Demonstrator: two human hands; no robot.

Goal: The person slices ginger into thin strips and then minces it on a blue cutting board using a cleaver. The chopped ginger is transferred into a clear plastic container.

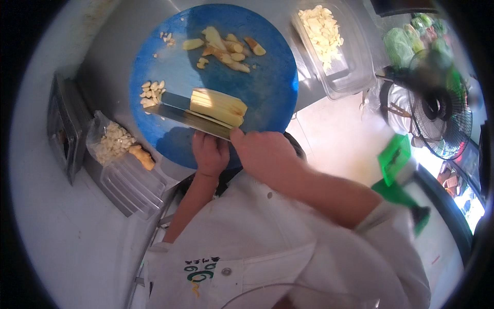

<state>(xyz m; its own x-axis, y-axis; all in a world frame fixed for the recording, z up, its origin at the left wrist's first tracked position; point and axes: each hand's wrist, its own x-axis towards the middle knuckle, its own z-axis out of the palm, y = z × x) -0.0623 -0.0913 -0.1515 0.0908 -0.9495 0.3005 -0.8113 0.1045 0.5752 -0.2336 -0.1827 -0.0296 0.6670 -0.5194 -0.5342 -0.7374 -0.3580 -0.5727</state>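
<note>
My right hand [270, 154] grips the handle end of a wide-bladed cleaver [185, 119]. Its blade slants across a round blue cutting board [266, 92], close beside a pale yellow block of cut vegetable [216, 103] with parallel slice lines. One thin slice [210, 117] lies between block and blade. On the near side of the cleaver, at the board's edge, is my left hand [210, 154]; the blade hides its fingertips, so its hold is unclear. Peeled garlic cloves [152, 90] sit by the blade's far end. Pieces of ginger-like root [224, 48] are heaped at the back.
Back right, a clear plastic container [353, 83] holds pale slices [320, 31]. To the left are a bag of peeled cloves [115, 141], a ginger piece [142, 157] and a clear plastic lid [133, 189]. A fan [440, 112] and a green basket [393, 158] stand at right.
</note>
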